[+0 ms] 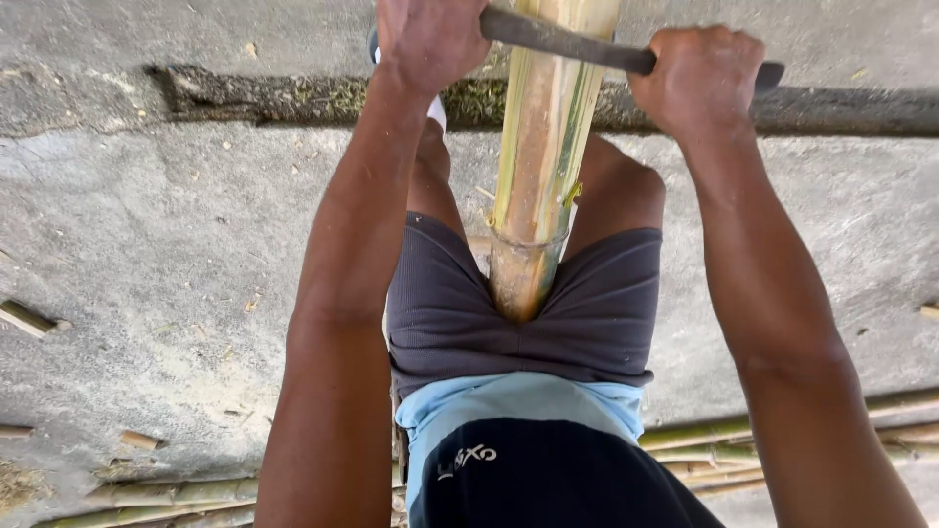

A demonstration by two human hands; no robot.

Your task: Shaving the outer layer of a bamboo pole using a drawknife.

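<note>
Across bamboo pole [540,147]: hands [430,39] [696,78] gripping blade [567,44].

I am working in an outdoor bamboo yard: rough concrete floor [176,254] under me, a dirt-filled drain groove [293,98] across it, cut bamboo poles [763,430] along its near edge, offcuts [29,318] scattered about.

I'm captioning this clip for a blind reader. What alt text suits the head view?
Both hands, left hand and right hand, grip a dark blade laid across a thick bamboo pole held between the person's legs, above a concrete floor with bamboo strips.
</note>
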